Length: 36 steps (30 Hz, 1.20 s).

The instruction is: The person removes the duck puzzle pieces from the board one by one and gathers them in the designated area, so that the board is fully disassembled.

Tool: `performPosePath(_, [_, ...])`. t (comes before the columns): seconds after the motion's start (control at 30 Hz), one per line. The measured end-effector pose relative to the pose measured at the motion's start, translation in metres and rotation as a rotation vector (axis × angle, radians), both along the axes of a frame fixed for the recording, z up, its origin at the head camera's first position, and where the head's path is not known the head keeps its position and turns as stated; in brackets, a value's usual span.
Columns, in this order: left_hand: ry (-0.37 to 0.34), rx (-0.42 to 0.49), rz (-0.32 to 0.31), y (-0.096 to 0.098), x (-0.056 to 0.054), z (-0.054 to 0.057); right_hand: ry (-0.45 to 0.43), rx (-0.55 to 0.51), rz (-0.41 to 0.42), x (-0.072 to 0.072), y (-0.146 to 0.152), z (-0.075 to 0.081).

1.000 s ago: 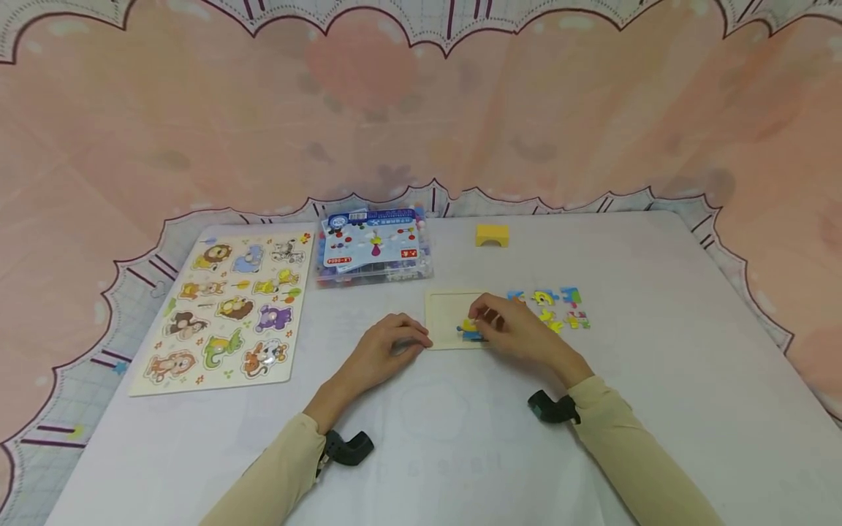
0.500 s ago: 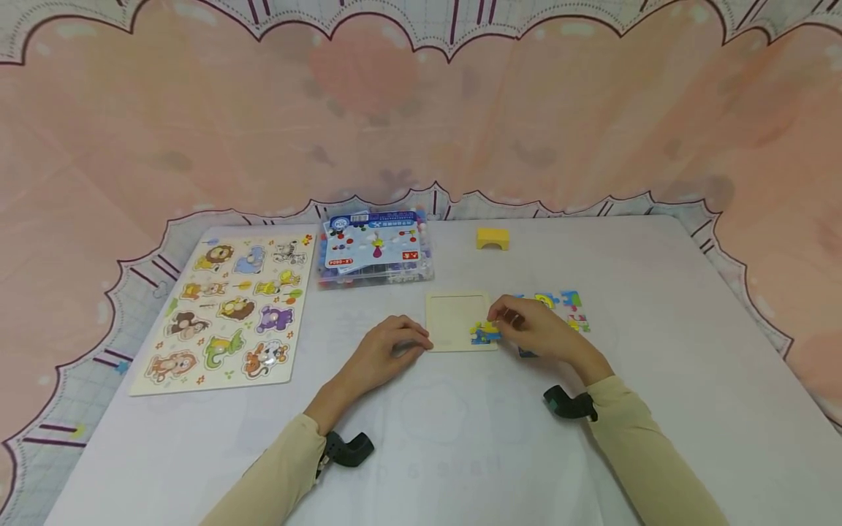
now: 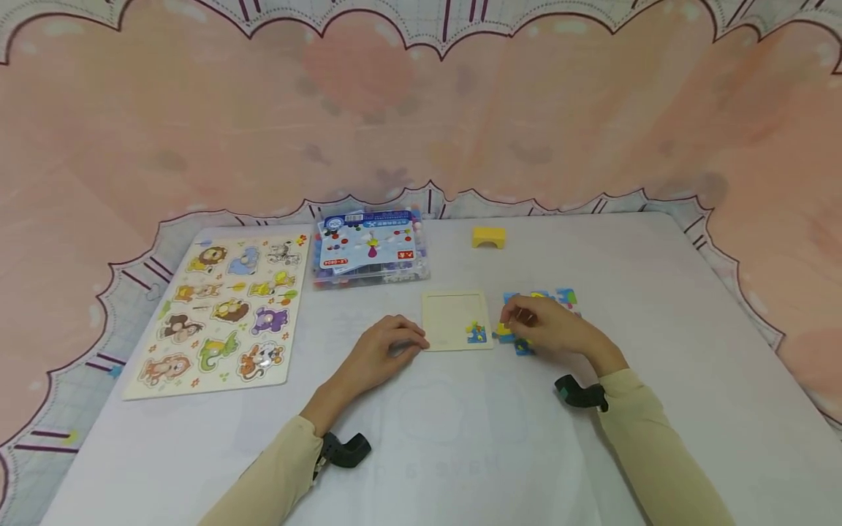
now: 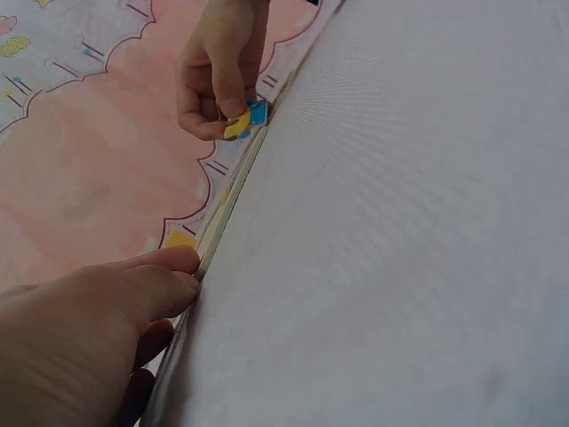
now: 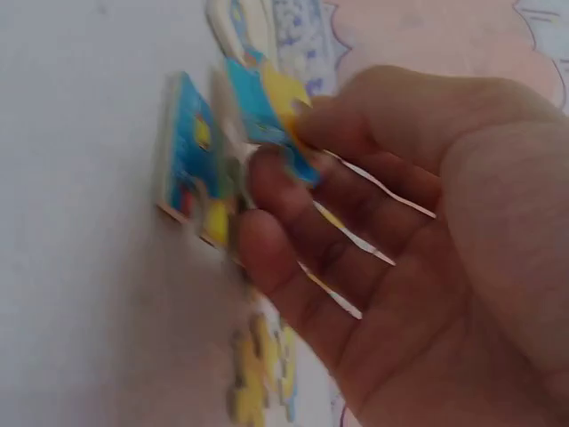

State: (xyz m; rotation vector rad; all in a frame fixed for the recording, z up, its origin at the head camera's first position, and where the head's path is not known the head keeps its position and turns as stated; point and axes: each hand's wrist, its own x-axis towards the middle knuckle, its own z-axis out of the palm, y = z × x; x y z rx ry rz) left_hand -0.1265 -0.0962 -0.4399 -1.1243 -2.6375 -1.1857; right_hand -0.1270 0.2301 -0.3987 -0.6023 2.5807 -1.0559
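A small pale wooden puzzle tray [image 3: 447,310] lies in the middle of the table, with one blue-and-yellow jigsaw piece [image 3: 476,333] in its lower right corner. My left hand [image 3: 375,358] pinches the tray's lower left edge between thumb and forefinger. Just right of the tray, my right hand [image 3: 555,329] holds another blue-and-yellow jigsaw piece [image 5: 267,102] between thumb and fingers, raised off the table in the left wrist view. Loose pieces [image 3: 566,296] lie under and behind this hand, which partly hides them. A dark blue piece [image 3: 522,347] shows below its fingers.
On the left lies a large animal puzzle board [image 3: 217,314]. Behind the tray are a clear plastic box [image 3: 370,248] with a blue printed label and a yellow arch block [image 3: 489,237]. A white cloth covers the table.
My right hand has moved right, carrying its jigsaw piece from over the tray to beside it. The piece in the tray's corner is now uncovered. My left hand stays at the tray's edge.
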Motion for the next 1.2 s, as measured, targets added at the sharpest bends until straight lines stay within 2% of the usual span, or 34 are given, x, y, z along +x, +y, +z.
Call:
performPosePath(0.23, [0.016, 0.014, 0.001, -0.002, 0.0, -0.002, -0.04, 0.032, 0.013, -0.001, 0.012, 0.004])
performPosePath(0.53, [-0.003, 0.016, 0.0, -0.002, 0.0, -0.002, -0.098, 0.068, 0.001, -0.001, 0.028, 0.007])
performPosePath(0.87, [-0.004, 0.021, 0.002, -0.002, 0.001, 0.001, -0.118, 0.098, 0.014, -0.001, 0.042, 0.01])
performPosePath(1.2, [0.003, 0.024, 0.002, -0.002, 0.0, -0.002, -0.153, 0.096, 0.034, 0.0, 0.05, 0.015])
